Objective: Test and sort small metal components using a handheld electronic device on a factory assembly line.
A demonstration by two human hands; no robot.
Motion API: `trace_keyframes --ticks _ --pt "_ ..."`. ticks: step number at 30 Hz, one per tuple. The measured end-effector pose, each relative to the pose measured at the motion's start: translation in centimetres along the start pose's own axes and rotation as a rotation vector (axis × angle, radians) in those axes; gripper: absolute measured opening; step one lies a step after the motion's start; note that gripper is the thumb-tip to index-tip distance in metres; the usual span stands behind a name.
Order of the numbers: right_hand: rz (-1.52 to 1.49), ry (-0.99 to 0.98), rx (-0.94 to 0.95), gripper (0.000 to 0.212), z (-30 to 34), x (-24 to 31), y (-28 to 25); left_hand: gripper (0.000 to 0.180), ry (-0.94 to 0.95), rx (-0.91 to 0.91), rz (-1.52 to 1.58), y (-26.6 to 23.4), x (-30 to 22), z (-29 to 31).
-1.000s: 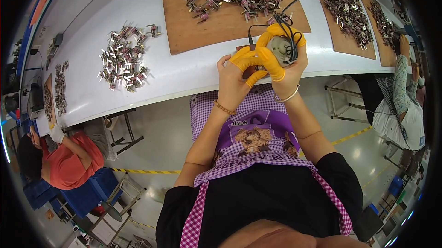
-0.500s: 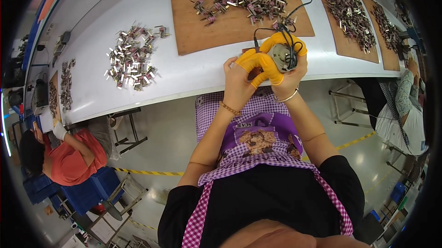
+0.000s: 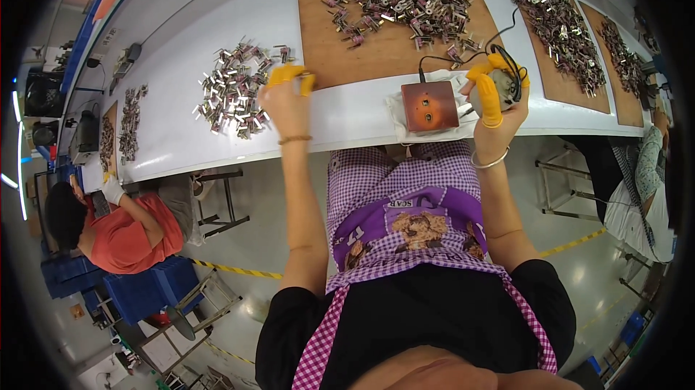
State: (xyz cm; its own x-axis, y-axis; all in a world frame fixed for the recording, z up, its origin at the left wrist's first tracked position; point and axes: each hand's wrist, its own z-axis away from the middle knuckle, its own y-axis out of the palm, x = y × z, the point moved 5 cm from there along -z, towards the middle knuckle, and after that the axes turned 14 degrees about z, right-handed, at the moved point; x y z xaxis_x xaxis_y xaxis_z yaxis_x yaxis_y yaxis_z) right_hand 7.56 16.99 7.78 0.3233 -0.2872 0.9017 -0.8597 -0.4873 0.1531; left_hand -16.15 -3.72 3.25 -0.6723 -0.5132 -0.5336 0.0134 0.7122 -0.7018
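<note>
One grey gadget (image 3: 505, 89), long axis unclear, held in right hand (image 3: 507, 116), right of box (image 3: 430, 107); left hand (image 3: 286, 104), left of box, fingers curled, grip unclear.

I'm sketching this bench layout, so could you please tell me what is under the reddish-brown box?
A crumpled, white, cloth-like sheet sticks out on both sides of the box, over the white table. What lies directly beneath the box is covered and cannot be seen.

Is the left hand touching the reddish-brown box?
Apart. The head view shows a wide stretch of white tabletop between the left hand and the reddish-brown box.
</note>
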Motion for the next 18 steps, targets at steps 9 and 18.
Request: trace_keyframes --ticks 9,18 --pt "0.143 0.047 -0.031 0.034 0.8 -1.0 -1.8 0.047 -0.057 0.019 -0.017 2.2 -0.4 -4.6" --pt "0.123 0.047 -0.029 0.033 1.0 -0.7 -1.6 0.023 0.112 0.185 0.112 7.1 -3.5 -8.5"
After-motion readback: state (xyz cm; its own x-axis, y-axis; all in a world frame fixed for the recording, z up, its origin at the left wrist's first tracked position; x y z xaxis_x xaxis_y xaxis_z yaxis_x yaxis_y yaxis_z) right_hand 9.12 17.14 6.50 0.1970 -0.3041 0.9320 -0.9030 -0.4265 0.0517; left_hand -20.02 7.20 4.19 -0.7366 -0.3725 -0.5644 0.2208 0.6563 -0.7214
